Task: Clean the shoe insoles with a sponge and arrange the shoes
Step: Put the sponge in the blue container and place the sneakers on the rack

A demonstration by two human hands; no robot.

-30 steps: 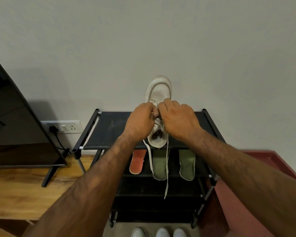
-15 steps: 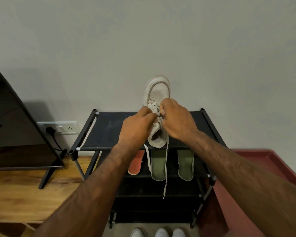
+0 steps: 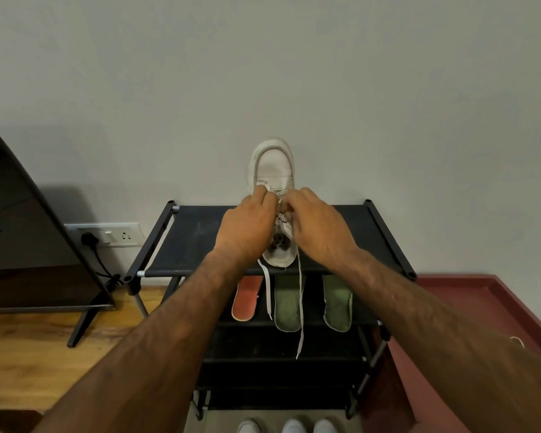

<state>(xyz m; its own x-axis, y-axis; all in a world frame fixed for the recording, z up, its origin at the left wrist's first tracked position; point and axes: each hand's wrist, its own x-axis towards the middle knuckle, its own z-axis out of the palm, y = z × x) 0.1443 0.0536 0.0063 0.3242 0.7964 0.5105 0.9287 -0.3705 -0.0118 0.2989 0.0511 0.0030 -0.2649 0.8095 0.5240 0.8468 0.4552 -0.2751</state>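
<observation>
A white shoe (image 3: 274, 165) sits midway along the top shelf (image 3: 194, 242) of the black rack, toe at the back edge. The left hand (image 3: 245, 231) and right hand (image 3: 317, 228) each pinch its laces (image 3: 300, 307), whose ends hang over the front edge. An orange insole (image 3: 246, 298) and green insoles (image 3: 288, 304) lie one shelf down.

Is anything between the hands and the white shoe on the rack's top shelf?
Nothing visible: the left hand and right hand grip the white shoe at its laces, on the top shelf.
</observation>
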